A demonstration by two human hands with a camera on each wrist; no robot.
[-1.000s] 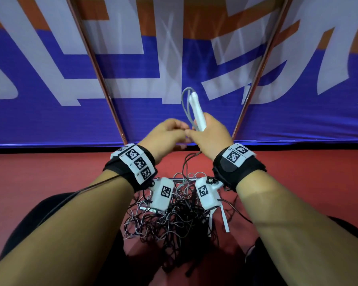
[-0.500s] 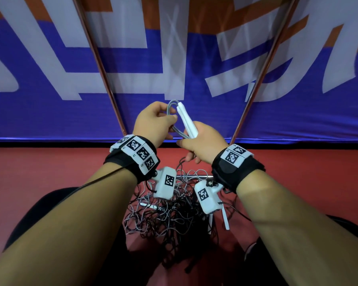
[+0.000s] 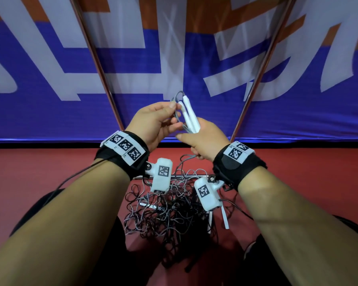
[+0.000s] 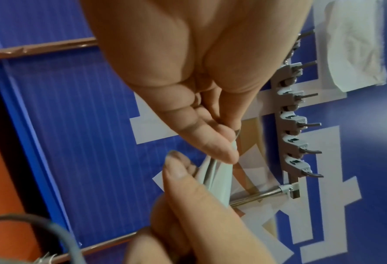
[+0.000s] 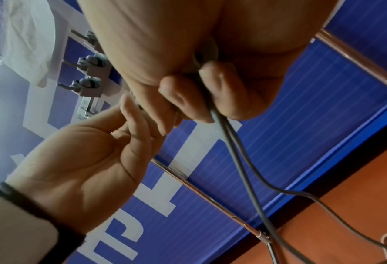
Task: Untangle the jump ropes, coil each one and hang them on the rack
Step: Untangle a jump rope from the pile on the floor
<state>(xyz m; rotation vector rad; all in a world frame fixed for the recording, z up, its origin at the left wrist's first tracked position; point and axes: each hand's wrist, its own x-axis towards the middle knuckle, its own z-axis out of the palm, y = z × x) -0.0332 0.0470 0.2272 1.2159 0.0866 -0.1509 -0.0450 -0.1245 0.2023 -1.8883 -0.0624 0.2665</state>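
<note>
White, smooth, slim jump-rope handles (image 3: 189, 115) sit clasped in the right hand (image 3: 203, 141), long axes pointing up and slightly left. Just beside, the left hand (image 3: 153, 122) pinches the grey rubbery cord (image 3: 176, 100) looping from their tips. Below both hands, tangled ropes (image 3: 165, 215) lie on the red floor (image 3: 50, 172).

The right hand (image 5: 188, 62) curls its fingers (image 5: 178, 94) round grey rope strands (image 5: 237, 160); the left hand (image 5: 86, 157) touches it, palm showing; grey rack hooks (image 5: 90, 75) sit behind.
</note>
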